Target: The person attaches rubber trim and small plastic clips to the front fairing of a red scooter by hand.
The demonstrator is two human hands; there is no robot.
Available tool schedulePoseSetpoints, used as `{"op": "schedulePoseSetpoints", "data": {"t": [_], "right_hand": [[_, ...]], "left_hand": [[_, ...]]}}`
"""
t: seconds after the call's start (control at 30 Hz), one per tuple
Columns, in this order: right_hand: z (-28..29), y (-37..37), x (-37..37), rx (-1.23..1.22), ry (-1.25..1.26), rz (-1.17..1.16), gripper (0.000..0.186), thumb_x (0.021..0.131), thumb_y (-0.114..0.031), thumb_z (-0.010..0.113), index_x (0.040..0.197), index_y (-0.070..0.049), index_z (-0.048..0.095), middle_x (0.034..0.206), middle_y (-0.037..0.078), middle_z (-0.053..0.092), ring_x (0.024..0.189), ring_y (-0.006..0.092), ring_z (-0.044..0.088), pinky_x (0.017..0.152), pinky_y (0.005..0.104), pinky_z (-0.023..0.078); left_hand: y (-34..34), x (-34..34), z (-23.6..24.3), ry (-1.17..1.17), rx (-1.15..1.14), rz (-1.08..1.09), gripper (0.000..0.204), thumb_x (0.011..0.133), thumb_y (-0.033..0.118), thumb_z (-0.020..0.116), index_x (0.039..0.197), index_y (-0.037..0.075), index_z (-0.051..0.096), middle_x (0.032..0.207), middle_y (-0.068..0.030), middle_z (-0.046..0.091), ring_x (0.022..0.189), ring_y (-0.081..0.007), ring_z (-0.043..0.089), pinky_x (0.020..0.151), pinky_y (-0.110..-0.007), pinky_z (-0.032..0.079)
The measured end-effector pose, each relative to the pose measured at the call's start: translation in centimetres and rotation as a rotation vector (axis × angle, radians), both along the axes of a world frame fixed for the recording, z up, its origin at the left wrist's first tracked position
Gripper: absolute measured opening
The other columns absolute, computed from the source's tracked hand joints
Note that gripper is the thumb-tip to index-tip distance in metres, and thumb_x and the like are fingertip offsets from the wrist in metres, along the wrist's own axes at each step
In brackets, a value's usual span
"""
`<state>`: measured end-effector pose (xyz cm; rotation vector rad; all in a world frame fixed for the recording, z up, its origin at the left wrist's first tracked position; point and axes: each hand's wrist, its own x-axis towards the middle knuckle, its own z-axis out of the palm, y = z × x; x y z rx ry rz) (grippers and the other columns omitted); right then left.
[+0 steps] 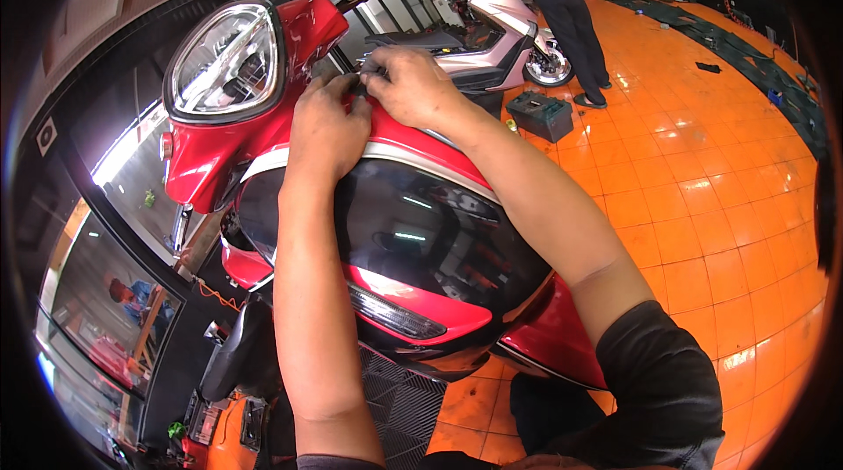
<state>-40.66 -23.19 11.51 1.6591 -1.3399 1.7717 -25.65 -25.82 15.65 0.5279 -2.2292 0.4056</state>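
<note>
A red scooter [413, 129] with a glossy black front panel [439, 224] stands right in front of me. Its headlight [226, 62], clear with a dark rim, sits at the upper left in the red handlebar cover [312, 27]. My left hand [329, 123] and my right hand [411, 88] meet at the top edge of the red body, just right of the headlight. Both have their fingers bent and drawn together around a small dark spot between them. Whatever they pinch is hidden by the fingers. A clear lamp [395, 312] lies lower on the red panel.
Beyond my hands stands a pinkish-silver scooter [505, 18], with a person in dark clothes [566, 14] beside it. A dark toolbox [540, 115] rests on the orange tiled floor [676, 207]. Glass panels [114, 294] line the left; a black seat-like part [237, 343] is below them.
</note>
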Motion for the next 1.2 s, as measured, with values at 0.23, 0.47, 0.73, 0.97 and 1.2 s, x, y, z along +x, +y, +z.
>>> {"op": "schedulePoseSetpoints", "data": {"t": [0.23,0.47,0.73,0.97,1.2], "right_hand": [[0.0,-0.4,-0.1,0.003,-0.024,0.053,0.025,0.087,-0.022,0.062,0.094,0.001,0.068,0.099,0.024,0.066,0.099,0.042,0.063,0.091,0.0476,0.049],[0.0,-0.6,-0.1,-0.025,0.006,0.036,0.024,0.086,-0.021,0.063,0.092,0.001,0.067,0.098,0.024,0.066,0.098,0.0418,0.063,0.089,0.0482,0.049],[-0.6,-0.6,-0.4,-0.143,-0.013,0.111,0.02,0.086,-0.017,0.064,0.098,-0.002,0.069,0.092,0.018,0.068,0.086,0.0316,0.067,0.077,0.0395,0.052],[-0.8,-0.7,-0.7,-0.196,0.015,0.152,0.021,0.087,-0.016,0.066,0.101,-0.001,0.068,0.092,0.016,0.068,0.08,0.0238,0.066,0.073,0.0349,0.051],[-0.9,-0.4,-0.2,-0.18,-0.156,0.433,0.033,0.084,-0.009,0.07,0.116,-0.004,0.067,0.092,0.012,0.07,0.077,0.0174,0.065,0.07,0.0312,0.053]], "left_hand": [[0.2,0.5,-0.3,0.022,-0.002,-0.038,0.041,0.085,0.021,0.063,0.12,0.0,0.066,0.128,-0.0213,0.061,0.118,-0.0358,0.059,0.1,-0.04,0.045],[0.0,1.0,0.1,0.006,0.06,-0.055,0.039,0.087,0.02,0.064,0.121,0.001,0.065,0.118,-0.0199,0.066,0.109,-0.0299,0.065,0.096,-0.036,0.047],[-1.3,0.4,0.2,0.242,0.165,-0.167,0.032,0.092,0.018,0.064,0.116,-0.004,0.066,0.104,-0.0147,0.072,0.097,-0.0195,0.066,0.091,-0.031,0.048],[-1.6,-0.1,0.6,0.219,0.28,-0.146,0.026,0.094,0.019,0.063,0.107,-0.003,0.068,0.088,-0.0058,0.069,0.082,-0.0108,0.057,0.079,-0.027,0.046],[-1.8,0.1,0.5,0.297,0.364,-0.283,0.028,0.096,0.02,0.06,0.107,-0.005,0.067,0.088,-0.0142,0.071,0.078,-0.0161,0.06,0.077,-0.032,0.048]]}}
